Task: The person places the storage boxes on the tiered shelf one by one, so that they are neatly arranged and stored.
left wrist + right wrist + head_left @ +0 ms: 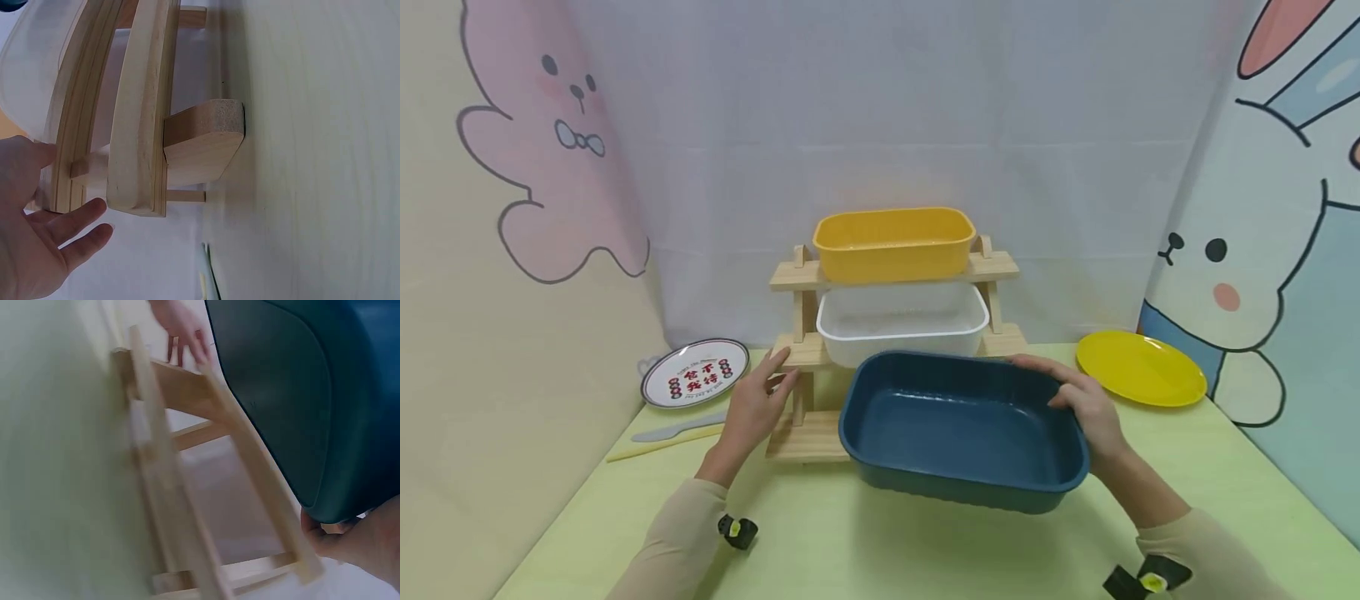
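A dark blue basin [962,429] is held tilted in front of the wooden rack [808,437], its bottom towards the lower shelf. My right hand [1090,412] grips its right end, thumb over the rim; in the right wrist view that hand [369,540] is at a corner under the basin [275,394]. With my left hand [758,408] I hold the left end of the rack's middle shelf. Seen from the left wrist, the thumb of this hand [31,212] lies on the shelf's edge, and other fingers extend past its end. A white basin [902,321] sits on the middle shelf.
On the top shelf stands a yellow basin [895,246]. To the left lie a white plate with red characters [696,373], a grey knife [677,427] and a thin yellow utensil [662,444]. A yellow plate [1141,368] leans at the right. A white curtain [895,108] hangs behind.
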The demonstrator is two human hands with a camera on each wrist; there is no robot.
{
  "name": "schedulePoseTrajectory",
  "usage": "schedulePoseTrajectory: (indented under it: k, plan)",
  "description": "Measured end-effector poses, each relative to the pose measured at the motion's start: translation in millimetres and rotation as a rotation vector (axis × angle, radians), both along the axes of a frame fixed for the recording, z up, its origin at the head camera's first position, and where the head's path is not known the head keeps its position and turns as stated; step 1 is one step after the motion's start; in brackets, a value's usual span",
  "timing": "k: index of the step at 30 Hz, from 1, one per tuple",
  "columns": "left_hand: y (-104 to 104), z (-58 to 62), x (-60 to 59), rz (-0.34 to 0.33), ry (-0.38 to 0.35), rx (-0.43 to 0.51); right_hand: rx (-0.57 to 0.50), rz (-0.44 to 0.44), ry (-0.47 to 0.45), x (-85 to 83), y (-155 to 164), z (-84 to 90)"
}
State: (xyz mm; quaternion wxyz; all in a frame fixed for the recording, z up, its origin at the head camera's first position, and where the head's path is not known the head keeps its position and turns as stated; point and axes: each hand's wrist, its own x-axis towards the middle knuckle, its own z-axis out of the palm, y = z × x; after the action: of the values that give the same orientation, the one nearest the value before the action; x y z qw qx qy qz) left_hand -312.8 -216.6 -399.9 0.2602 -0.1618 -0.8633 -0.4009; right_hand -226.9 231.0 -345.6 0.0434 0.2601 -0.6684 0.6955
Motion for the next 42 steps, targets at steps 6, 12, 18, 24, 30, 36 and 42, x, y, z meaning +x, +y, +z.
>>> schedulePoseTrajectory:
  k: [6, 12, 18, 24, 30, 36, 42]
  plan:
    - [0, 0.5, 0.1, -0.004, 0.014, 0.000, 0.078, -0.094, -0.099, -17.5, -20, -25.2]
    - [0, 0.8, 0.1, -0.003, 0.034, -0.012, 0.140, -0.167, -0.113, -40.6, -38, -46.7]
    - [1, -0.6, 0.0, -0.007, 0.025, -0.008, 0.189, -0.218, -0.050, -56.0, -51, -60.0]
    - [2, 0.1, 0.4, -0.001, 0.031, -0.005, 0.245, -0.371, 0.000, -60.6, -53, -60.0]
    - [2, 0.1, 1.6, -0.007, 0.002, 0.008, 0.449, -0.506, 0.047, -45.3, -47, -45.7]
    - [1, 0.8, 1.2, -0.004, 0.021, 0.007, 0.785, -0.413, 0.296, -14.7, -42, -31.0]
    - [1, -0.7, 1.8, 0.003, 0.025, -0.005, 1.034, -0.348, 0.350, 7.3, -46, -28.9]
